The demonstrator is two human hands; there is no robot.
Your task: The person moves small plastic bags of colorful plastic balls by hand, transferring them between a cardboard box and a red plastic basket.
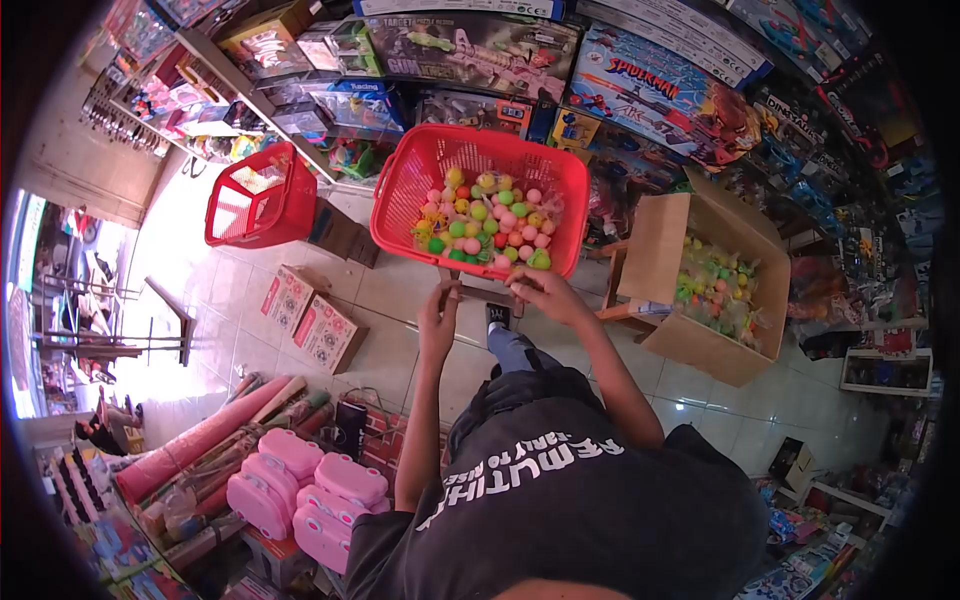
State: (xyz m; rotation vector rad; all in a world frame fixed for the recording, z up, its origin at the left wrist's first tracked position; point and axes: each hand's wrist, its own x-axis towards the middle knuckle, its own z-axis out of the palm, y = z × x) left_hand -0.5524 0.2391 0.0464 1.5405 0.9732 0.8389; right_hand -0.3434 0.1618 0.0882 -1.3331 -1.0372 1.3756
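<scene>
Just below the near rim of a red plastic basket (400, 165) are both my hands. Small colourful balls (480, 228) in yellow, pink, green and red lie in the basket, some apparently in clear plastic. My left hand (439, 308) is closed, its fingers curled together near the basket's front left part. My right hand (543, 295) is in a pinch close to the front rim, at the right. Whatever either hand holds, if anything, is too small to make out.
An open cardboard box (655, 245) of bagged balls stands at the right. A second red basket (265, 195) and printed cartons (315, 320) are on the left. Toy boxes (650, 85) line the shelves ahead. Pink cases (310, 490) and rolls (200, 435) sit at lower left.
</scene>
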